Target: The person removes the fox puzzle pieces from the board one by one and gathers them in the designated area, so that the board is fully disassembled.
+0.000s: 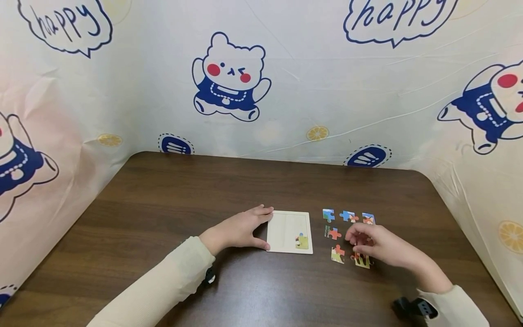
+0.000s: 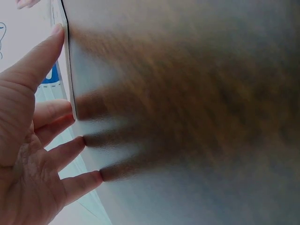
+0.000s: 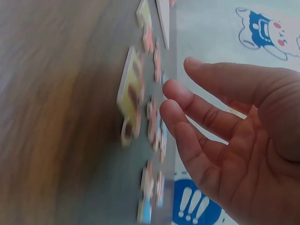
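Note:
A pale square puzzle board (image 1: 282, 229) lies on the table, with one yellow-green jigsaw piece (image 1: 302, 242) in its lower right corner. My left hand (image 1: 241, 229) rests at the board's left edge, thumb and index finger touching it, the other fingers (image 2: 79, 185) spread out straight. Over the loose pieces hovers my right hand (image 1: 382, 243), its fingers loosely bent; in the right wrist view nothing is between thumb and fingers (image 3: 173, 112). Beneath it sits a yellow-and-red jigsaw piece (image 1: 362, 262), partly hidden by the hand in the head view.
Several loose pieces lie right of the board: a blue-green piece (image 1: 328, 215), a blue-red piece (image 1: 348, 216), a green-red piece (image 1: 333, 233) and a red-yellow piece (image 1: 337, 255) among them. The brown table (image 1: 229, 186) meets a printed cloth (image 1: 286, 104) at the back and sides.

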### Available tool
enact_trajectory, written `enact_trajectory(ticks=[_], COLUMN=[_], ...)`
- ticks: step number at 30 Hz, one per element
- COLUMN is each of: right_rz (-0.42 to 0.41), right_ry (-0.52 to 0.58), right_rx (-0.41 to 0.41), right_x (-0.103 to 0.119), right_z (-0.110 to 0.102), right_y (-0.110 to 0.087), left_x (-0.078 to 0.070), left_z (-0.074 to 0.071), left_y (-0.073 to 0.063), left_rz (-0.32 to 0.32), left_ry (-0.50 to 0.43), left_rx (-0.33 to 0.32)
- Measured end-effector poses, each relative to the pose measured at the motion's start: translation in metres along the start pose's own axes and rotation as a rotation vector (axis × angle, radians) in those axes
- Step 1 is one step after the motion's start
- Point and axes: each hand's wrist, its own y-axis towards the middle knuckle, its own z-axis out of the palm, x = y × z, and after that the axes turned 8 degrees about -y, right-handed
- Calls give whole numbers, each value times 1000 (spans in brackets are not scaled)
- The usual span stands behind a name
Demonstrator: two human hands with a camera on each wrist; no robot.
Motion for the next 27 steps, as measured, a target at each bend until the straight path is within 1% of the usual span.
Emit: enact_trajectory(ticks=[3, 7, 14, 19, 27], right_rz=[-12, -62, -63, -88, -130], right_ry=[-8, -23, -68, -97, -112], right_rx=[10, 8, 46, 59, 73], right_x=[5, 11, 25, 35, 44], right_z=[3, 7, 15, 20, 30], right_y=[9, 22, 47, 64, 81], left_x=[0, -1, -2, -2, -1], left_z=[0, 0, -1, -1, -1], left_y=[0, 0, 0, 0, 1], left_rz=[-1, -1, 1, 0, 13], left_ry=[1, 2, -10, -15, -11], left_rx=[0, 1, 4, 5, 0])
